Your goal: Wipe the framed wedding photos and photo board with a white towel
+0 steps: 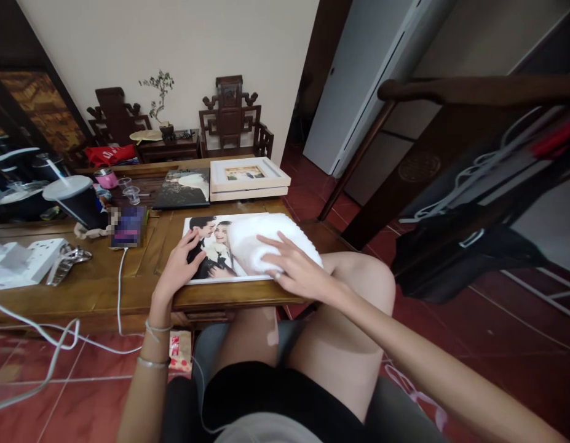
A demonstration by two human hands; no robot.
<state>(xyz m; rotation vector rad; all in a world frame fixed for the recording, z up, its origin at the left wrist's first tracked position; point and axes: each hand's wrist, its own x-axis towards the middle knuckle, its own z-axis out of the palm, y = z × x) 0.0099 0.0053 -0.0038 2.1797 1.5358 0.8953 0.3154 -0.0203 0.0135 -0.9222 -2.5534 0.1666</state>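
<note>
A photo print or panel (209, 271) showing a couple lies flat near the front edge of the wooden table. Over its right part is spread a fluffy white cloth (248, 237), which reaches past the panel's right end. My left hand (182, 261) rests on the panel's left side, fingers spread. On the cloth lies my right hand (291, 264), its fingers apart and pressed flat. A ring shows on one right finger. Whatever the cloth covers is hidden.
Behind the panel are a dark photo panel (183, 189) and a pale wooden frame box (250, 179). To the left stand a lidded cup (77, 200), a phone (128, 227) on a cable and a power strip (29, 261). A wooden chair (418, 160) is at right.
</note>
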